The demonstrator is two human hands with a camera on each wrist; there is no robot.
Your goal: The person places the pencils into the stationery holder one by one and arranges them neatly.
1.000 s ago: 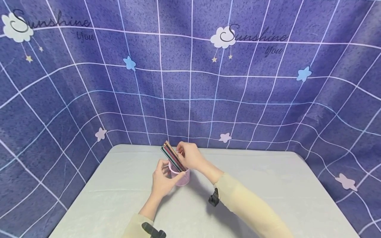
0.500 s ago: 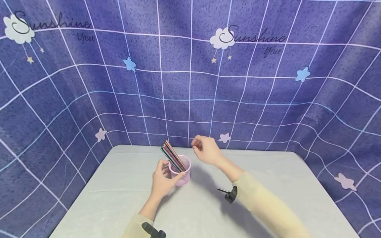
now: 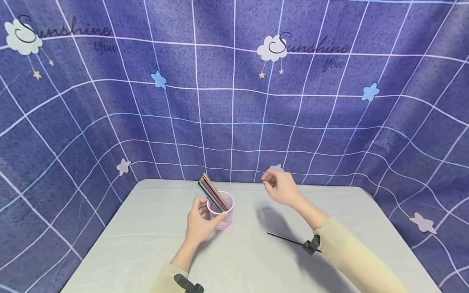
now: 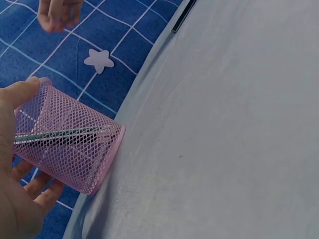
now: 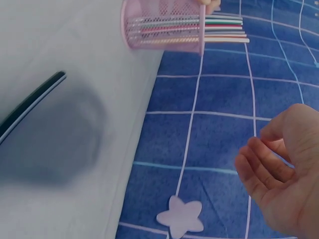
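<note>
My left hand point(image 3: 200, 223) grips a pink mesh pencil cup point(image 3: 224, 219), thumb over the near rim and fingers round its left side. Inside the cup several coloured pencils point(image 3: 212, 192) lean to the left, their tops sticking out past the rim. My right hand point(image 3: 284, 188) hangs in the air to the right of the cup. Its fingers are loosely curled with nothing between them, as the right wrist view shows. A dark pencil point(image 3: 283, 237) lies on the table below the right forearm, partly hidden by the black wrist strap.
A pale cloth covers the table point(image 3: 146, 244). Behind it and at both sides hangs a blue-purple curtain point(image 3: 234, 101) with a white grid, stars and clouds. Black camera mounts point(image 3: 311, 245) sit at both wrists.
My right hand has drawn away from the pencils in the cup and moved right. The dark pencil on the table has come more into sight. The left hand and cup stay put.
</note>
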